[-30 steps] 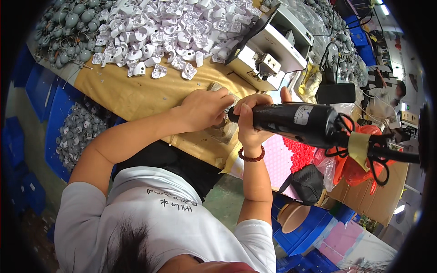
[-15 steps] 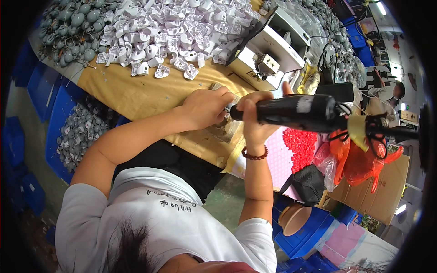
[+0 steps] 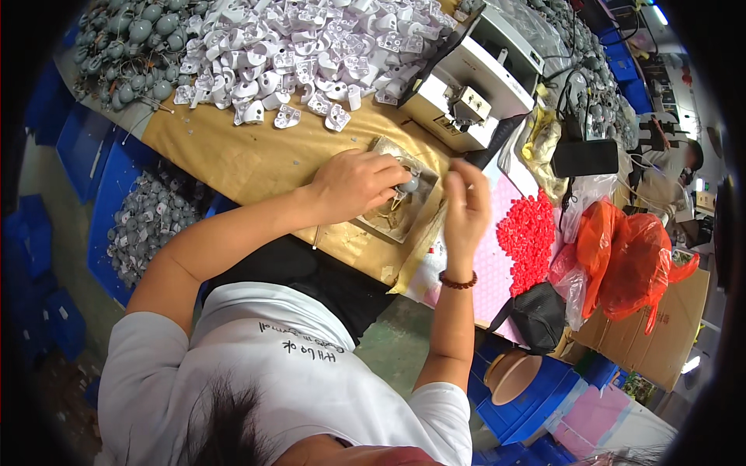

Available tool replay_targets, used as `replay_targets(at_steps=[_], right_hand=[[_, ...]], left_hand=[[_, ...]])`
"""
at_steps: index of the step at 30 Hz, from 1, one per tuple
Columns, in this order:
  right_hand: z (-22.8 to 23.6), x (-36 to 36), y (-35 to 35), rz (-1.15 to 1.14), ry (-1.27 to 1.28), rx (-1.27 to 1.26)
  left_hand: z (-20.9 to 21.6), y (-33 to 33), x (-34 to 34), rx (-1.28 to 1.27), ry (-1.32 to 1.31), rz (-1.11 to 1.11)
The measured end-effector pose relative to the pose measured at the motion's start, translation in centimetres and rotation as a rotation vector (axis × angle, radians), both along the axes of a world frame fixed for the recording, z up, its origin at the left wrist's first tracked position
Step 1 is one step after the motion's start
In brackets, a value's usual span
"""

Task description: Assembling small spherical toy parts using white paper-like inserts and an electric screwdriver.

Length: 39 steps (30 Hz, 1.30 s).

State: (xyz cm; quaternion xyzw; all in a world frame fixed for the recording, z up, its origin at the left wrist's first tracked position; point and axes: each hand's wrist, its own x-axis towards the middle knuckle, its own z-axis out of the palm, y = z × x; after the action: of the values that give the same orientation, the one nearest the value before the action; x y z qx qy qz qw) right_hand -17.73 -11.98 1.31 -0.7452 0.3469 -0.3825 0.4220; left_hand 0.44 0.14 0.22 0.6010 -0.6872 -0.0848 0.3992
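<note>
My left hand [image 3: 356, 185] is closed on a small grey ball-shaped part [image 3: 409, 184], its fingertips pressing at the part's side. The part sits over a shallow worn tray [image 3: 398, 231] on the brown-covered table; thin wire-like bits show below it. The fingers hide some of the part. Just right of the tray, my right hand [image 3: 466, 211] is raised with its fingers loosely apart and nothing visible in it. A dark beaded bracelet [image 3: 458, 281] circles that wrist.
White plastic pieces [image 3: 295, 54] are heaped at the back, beside grey ball parts [image 3: 140, 31]. A white machine [image 3: 466, 85] stands behind the tray. Small red pieces [image 3: 527, 241] lie on pink sheeting at the right, near red bags [image 3: 633, 264]. A blue bin [image 3: 109, 225] holds more grey parts.
The black power screwdriver that my right hand gripped is out of that hand and no longer in view. My right hand has shifted slightly right, uncovering the tray and grey part.
</note>
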Motion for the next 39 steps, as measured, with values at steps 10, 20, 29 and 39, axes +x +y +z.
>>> replay_targets(at_steps=[10,20,29,39], right_hand=[[-0.1,3.5,1.0,-0.054,-0.247,0.275],[-0.1,-4.0,-2.8,0.128,-0.199,0.383],[0.1,-15.5,-10.7,-0.282,0.220,-0.101],[-1.1,-13.8,-13.5,-0.053,0.909,-0.650]], left_hand=[[0.0,-0.2,-0.1,-0.039,-0.072,-0.026],[7.1,10.2,9.4,0.626,-0.258,-0.189],[9.6,10.4,10.9,0.516,-0.498,0.113],[-0.5,-0.1,7.6,0.221,-0.703,0.222]])
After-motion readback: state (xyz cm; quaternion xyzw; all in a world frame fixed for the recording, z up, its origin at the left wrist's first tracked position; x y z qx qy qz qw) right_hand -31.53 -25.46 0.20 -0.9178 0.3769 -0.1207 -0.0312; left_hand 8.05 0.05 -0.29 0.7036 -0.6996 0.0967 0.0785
